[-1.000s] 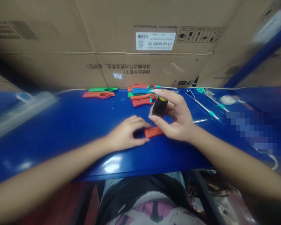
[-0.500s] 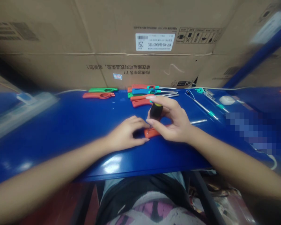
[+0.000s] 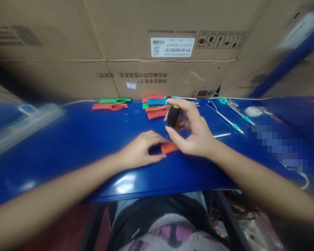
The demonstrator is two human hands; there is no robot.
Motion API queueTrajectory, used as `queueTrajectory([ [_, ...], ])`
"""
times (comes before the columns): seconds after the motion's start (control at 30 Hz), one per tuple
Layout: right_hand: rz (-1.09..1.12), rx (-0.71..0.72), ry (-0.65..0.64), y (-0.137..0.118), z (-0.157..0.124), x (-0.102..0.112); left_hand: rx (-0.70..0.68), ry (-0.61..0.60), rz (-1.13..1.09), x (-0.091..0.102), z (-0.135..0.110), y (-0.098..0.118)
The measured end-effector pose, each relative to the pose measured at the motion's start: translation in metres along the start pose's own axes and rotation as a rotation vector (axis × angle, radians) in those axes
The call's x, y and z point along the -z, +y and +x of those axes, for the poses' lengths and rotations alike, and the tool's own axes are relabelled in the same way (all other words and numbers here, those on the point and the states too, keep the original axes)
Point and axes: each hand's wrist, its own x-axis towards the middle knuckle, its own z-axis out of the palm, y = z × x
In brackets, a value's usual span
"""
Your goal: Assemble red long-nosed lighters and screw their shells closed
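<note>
My right hand (image 3: pixel 196 130) is closed around the black and yellow handle of a screwdriver (image 3: pixel 173 116). Its thin shaft slants down to the near end of an orange long-nosed lighter (image 3: pixel 169 148) lying on the blue table. My left hand (image 3: pixel 143 148) pinches the lighter's handle end between fingers and thumb. The lighter's middle is hidden behind my right hand; its metal tube (image 3: pixel 222 135) sticks out to the right.
Behind my hands lie several lighters (image 3: pixel 157 114), red, blue, green and orange. Green and red handle shells (image 3: pixel 111 106) lie further left. Metal tubes with green parts (image 3: pixel 226 118) and a white round object (image 3: pixel 253 112) are right. A cardboard box (image 3: pixel 75 42) stands along the back; a power strip (image 3: pixel 28 122) is left.
My right hand has risen slightly with the screwdriver, whose handle leans more and whose shaft shows more clearly. My left hand and the lighter have stayed in place.
</note>
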Motion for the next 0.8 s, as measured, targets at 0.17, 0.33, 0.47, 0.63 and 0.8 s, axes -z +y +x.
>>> queueTrajectory([
  [0.17,-0.058,-0.019,0.019,0.004,0.001,-0.001,-0.025,-0.025,-0.017,-0.001,0.0,-0.001],
  [0.33,-0.136,0.078,0.0,0.0,0.002,0.003,-0.049,-0.015,-0.007,-0.001,-0.001,-0.001],
  [0.47,-0.001,0.024,-0.094,-0.005,0.002,0.005,-0.036,-0.037,-0.022,0.0,0.0,0.0],
  [0.63,-0.138,0.096,0.055,0.003,0.002,0.005,-0.032,-0.035,-0.019,-0.001,0.0,-0.001],
  [0.8,-0.198,0.16,0.102,0.0,0.004,0.006,-0.032,-0.029,-0.011,-0.001,0.0,-0.001],
])
